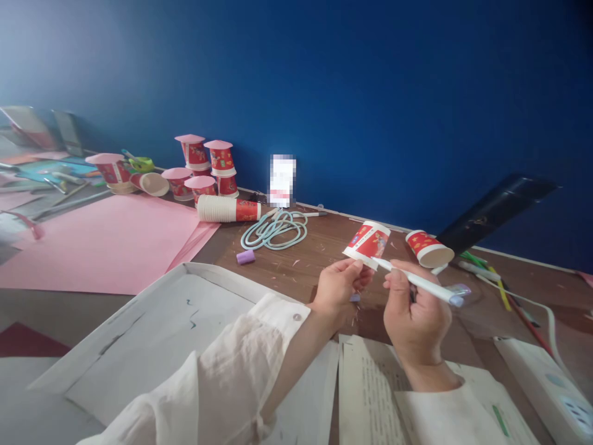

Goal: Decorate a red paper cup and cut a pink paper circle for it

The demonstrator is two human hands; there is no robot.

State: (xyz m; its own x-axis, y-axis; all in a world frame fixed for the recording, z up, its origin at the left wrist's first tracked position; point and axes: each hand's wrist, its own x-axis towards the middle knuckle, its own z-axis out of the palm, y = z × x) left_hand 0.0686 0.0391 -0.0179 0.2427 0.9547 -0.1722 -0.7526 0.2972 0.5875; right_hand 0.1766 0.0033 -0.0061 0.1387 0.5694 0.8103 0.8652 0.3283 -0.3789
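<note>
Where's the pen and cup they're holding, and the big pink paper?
Held pen (427, 283), head view: on its barrel.
Held cup (369, 240), head view: on its printed side.
Big pink paper (113, 247), head view: near its middle.

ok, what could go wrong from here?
1. The left hand grips the red paper cup only near its lower edge, so it might tilt under pressure.
2. The pen in the right hand points right at that edge; a slip could leave a stray mark.
3. The tipped cup beyond could roll if bumped.
</note>
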